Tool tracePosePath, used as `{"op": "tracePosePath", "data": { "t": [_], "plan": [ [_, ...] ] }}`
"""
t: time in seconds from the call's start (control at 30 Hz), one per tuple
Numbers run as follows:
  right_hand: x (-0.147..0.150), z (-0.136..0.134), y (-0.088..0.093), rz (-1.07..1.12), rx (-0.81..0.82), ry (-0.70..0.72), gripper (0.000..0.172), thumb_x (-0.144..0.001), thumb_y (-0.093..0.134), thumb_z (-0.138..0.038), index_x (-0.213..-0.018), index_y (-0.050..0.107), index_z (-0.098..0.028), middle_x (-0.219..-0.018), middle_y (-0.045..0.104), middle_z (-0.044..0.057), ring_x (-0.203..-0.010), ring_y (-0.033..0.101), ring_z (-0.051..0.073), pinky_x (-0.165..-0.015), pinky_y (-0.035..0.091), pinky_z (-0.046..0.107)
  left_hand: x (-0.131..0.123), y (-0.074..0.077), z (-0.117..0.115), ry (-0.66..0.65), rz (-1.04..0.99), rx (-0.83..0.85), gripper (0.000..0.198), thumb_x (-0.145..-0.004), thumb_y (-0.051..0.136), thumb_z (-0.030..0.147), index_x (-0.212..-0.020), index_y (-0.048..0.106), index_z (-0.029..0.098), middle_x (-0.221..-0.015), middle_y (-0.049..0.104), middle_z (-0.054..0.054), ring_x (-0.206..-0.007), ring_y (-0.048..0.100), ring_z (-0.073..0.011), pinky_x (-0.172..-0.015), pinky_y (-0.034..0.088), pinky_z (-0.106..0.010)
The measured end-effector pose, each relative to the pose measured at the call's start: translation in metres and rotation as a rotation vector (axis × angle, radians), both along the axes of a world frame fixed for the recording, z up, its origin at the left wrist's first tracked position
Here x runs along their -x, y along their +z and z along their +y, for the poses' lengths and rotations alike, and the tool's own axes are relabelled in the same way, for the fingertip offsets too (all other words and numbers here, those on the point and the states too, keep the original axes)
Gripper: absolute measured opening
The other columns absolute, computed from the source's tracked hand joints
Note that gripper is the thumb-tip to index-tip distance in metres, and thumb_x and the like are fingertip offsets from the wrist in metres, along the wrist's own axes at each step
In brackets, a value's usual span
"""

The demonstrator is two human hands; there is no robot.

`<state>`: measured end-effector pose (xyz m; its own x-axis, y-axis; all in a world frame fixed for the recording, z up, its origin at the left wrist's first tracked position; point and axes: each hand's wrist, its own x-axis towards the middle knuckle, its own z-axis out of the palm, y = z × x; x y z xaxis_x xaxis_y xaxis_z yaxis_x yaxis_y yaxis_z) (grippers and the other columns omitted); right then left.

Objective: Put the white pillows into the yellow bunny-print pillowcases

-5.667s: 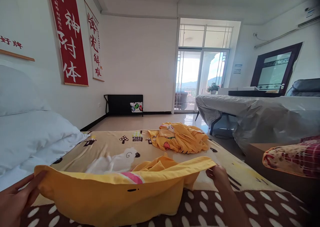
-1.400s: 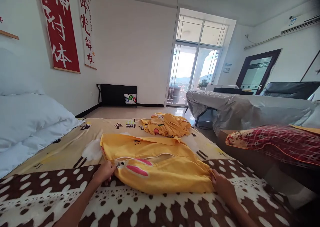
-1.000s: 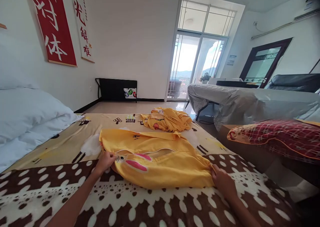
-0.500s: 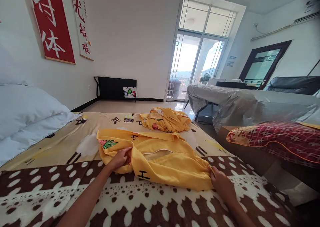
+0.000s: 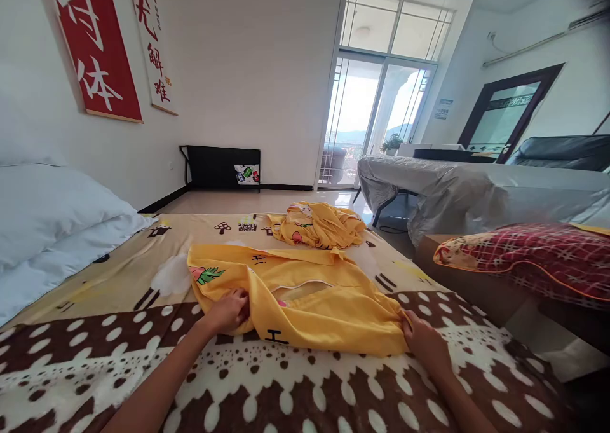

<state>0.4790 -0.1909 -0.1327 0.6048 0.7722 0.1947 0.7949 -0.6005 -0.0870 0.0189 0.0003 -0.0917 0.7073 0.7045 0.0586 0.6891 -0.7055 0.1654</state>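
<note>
A yellow pillowcase [image 5: 314,306] with cartoon prints lies spread across the bed in front of me, its zipper opening facing up. My left hand [image 5: 229,311] is closed on a fold of the pillowcase at its left side. My right hand [image 5: 422,341] pinches its lower right corner against the blanket. Behind it, near the foot of the bed, lies a second crumpled yellow cloth [image 5: 319,225].
The bed carries a brown and white dotted blanket [image 5: 286,388] over a beige printed sheet [image 5: 143,255]. White pillows [image 5: 52,217] are piled at the left. A red plaid cushion [image 5: 524,258] sits on a low table at the right, beside a plastic-covered sofa [image 5: 476,191].
The pillowcase came down from being held up and now lies flat. My left hand has folded its left edge inward, hiding the pink rabbit print. My right hand has stayed on the right corner.
</note>
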Motion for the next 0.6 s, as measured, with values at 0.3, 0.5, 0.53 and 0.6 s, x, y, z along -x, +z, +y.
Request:
{"op": "tracePosePath", "data": {
  "t": [0.3, 0.5, 0.53, 0.6],
  "plan": [
    [0.007, -0.002, 0.008, 0.03, 0.007, 0.01, 0.04, -0.094, 0.027, -0.03, -0.118, 0.056, -0.018, -0.094, 0.069, 0.011, -0.085, 0.066, 0.025, -0.069, 0.047, 0.033, 0.018, 0.021, -0.014, 0.017, 0.036, -0.157, 0.021, -0.085, 0.048, 0.024, -0.093, 0.066, 0.018, -0.112, 0.059, -0.014, -0.107, 0.053, -0.0293, -0.092, 0.039, -0.044],
    [0.0, 0.0, 0.0, 0.007, -0.017, 0.024, 0.041, -0.094, 0.027, -0.031, -0.119, 0.057, -0.019, -0.091, 0.069, 0.011, -0.083, 0.067, 0.025, -0.068, 0.047, 0.032, 0.106, 0.051, -0.027, 0.01, -0.016, -0.244, 0.024, -0.079, 0.051, 0.017, -0.096, 0.067, 0.024, -0.121, 0.06, -0.008, -0.117, 0.051, -0.0259, -0.095, 0.037, -0.038],
    [0.0, 0.0, -0.002, -0.005, -0.02, 0.026, 0.041, -0.094, 0.027, -0.032, -0.119, 0.057, -0.019, -0.091, 0.069, 0.011, -0.083, 0.067, 0.025, -0.067, 0.047, 0.032, 0.122, 0.051, -0.031, 0.009, -0.023, -0.245, 0.027, -0.075, 0.052, 0.015, -0.095, 0.067, 0.025, -0.123, 0.06, -0.007, -0.118, 0.051, -0.0254, -0.096, 0.036, -0.037],
    [-0.001, 0.0, -0.003, -0.014, -0.017, 0.027, 0.041, -0.094, 0.027, -0.033, -0.119, 0.056, -0.019, -0.092, 0.069, 0.011, -0.083, 0.067, 0.025, -0.066, 0.046, 0.032, 0.152, 0.047, -0.04, 0.018, -0.046, -0.265, 0.031, -0.07, 0.05, 0.01, -0.09, 0.068, 0.026, -0.126, 0.06, -0.006, -0.122, 0.05, -0.0254, -0.099, 0.034, -0.037]
  ]
}}
